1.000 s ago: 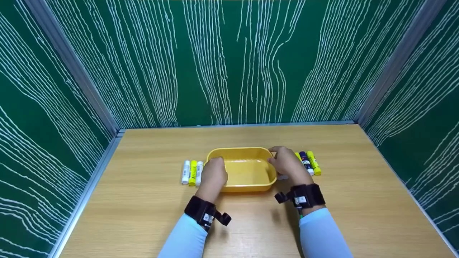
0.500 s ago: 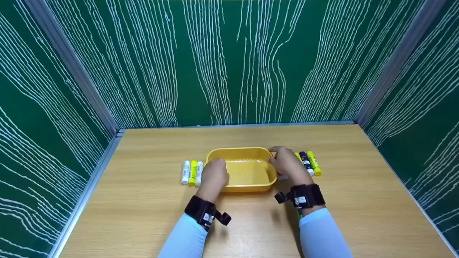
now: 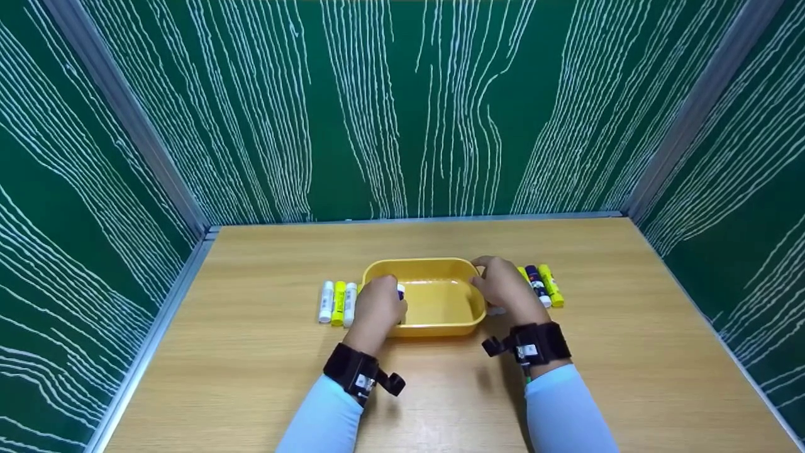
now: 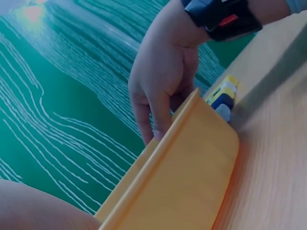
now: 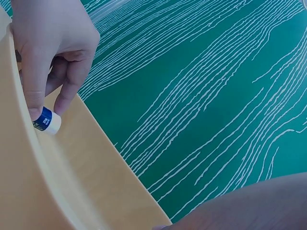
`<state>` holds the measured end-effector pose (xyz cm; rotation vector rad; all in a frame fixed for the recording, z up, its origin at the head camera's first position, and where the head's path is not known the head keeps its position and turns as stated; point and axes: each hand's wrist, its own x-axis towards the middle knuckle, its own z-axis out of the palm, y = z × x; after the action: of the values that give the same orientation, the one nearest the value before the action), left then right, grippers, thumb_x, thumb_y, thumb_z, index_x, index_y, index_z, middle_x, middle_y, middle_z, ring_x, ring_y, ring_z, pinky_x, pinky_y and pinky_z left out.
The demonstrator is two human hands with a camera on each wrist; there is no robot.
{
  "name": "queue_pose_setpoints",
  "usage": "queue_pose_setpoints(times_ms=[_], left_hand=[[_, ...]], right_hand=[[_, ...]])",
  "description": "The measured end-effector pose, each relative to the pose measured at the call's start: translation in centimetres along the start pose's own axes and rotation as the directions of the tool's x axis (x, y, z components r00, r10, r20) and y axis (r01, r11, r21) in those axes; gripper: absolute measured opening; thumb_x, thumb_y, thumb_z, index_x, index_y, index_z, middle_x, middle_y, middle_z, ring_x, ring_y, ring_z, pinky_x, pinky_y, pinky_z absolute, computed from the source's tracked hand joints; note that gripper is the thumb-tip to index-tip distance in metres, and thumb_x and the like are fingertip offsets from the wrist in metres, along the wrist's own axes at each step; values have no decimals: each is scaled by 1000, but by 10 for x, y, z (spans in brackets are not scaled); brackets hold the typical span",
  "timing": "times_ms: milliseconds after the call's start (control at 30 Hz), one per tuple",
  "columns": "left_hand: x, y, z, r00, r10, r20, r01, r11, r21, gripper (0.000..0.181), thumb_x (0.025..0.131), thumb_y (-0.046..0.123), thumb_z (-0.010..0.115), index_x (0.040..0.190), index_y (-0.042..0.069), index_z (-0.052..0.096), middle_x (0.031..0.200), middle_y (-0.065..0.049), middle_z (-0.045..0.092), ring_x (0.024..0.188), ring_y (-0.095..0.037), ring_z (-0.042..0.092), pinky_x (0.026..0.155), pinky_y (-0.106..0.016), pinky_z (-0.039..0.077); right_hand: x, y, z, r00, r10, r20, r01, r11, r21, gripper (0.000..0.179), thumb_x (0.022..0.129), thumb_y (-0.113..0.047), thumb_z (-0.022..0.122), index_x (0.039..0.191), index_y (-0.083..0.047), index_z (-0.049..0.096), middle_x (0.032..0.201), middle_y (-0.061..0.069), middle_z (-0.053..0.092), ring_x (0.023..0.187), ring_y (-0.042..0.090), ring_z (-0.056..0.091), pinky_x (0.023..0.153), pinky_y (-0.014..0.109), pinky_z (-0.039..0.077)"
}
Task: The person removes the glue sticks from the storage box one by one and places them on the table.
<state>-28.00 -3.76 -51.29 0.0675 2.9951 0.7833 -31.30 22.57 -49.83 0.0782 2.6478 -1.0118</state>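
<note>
A yellow plastic tray (image 3: 443, 305) sits on the table. My left hand (image 3: 378, 308) is over its left end and pinches a glue stick (image 5: 47, 120) with a dark blue barrel and a white end, low inside the tray. The fingers hide most of that stick in the head view. My right hand (image 3: 506, 288) grips the tray's right end at the rim, thumb and fingers over the edge, as the left wrist view shows (image 4: 163, 81).
Left of the tray lie white glue sticks (image 3: 326, 302) and a yellow glue stick (image 3: 338, 303) in a row. To its right are more, among them a dark blue glue stick (image 3: 537, 285) and a yellow one (image 3: 551, 286). Green walls enclose the wooden table (image 3: 264, 371).
My left hand has shifted slightly to the right over the tray, and the glue stick's end now shows beside its fingers. My right hand has stayed on the rim.
</note>
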Motion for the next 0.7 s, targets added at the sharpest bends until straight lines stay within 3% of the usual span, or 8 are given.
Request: queue_pose_setpoints(times_ms=[167, 433, 700], left_hand=[[-2, 4, -6, 1000, -17, -15, 17, 1000, -19, 11, 100, 9, 81, 109, 6, 77, 91, -5, 72, 81, -21, 67, 68, -35, 55], [-8, 15, -19, 998, -63, 16, 64, 996, -55, 33, 105, 16, 80, 137, 8, 76, 118, -9, 78, 100, -23, 70, 95, -42, 65], [-18, 20, -37, 997, 24, -76, -26, 999, -30, 29, 105, 17, 79, 132, 5, 77, 112, -9, 79, 93, -22, 72, 86, -40, 65]], right_hand=[[0, 0, 0, 1000, 8, 6, -8, 1000, 10, 53, 118, -23, 62, 169, -12, 53, 118, 17, 69, 96, 28, 70, 72, 31, 61], [0, 0, -1, 1000, 26, 15, -27, 999, 22, 55, 118, -23, 62, 170, -12, 51, 124, 18, 69, 100, 29, 70, 75, 32, 62], [1, 0, -1, 1000, -29, -6, 29, 998, -51, 53, 118, -20, 63, 169, -7, 52, 122, 20, 70, 99, 28, 68, 75, 31, 57]])
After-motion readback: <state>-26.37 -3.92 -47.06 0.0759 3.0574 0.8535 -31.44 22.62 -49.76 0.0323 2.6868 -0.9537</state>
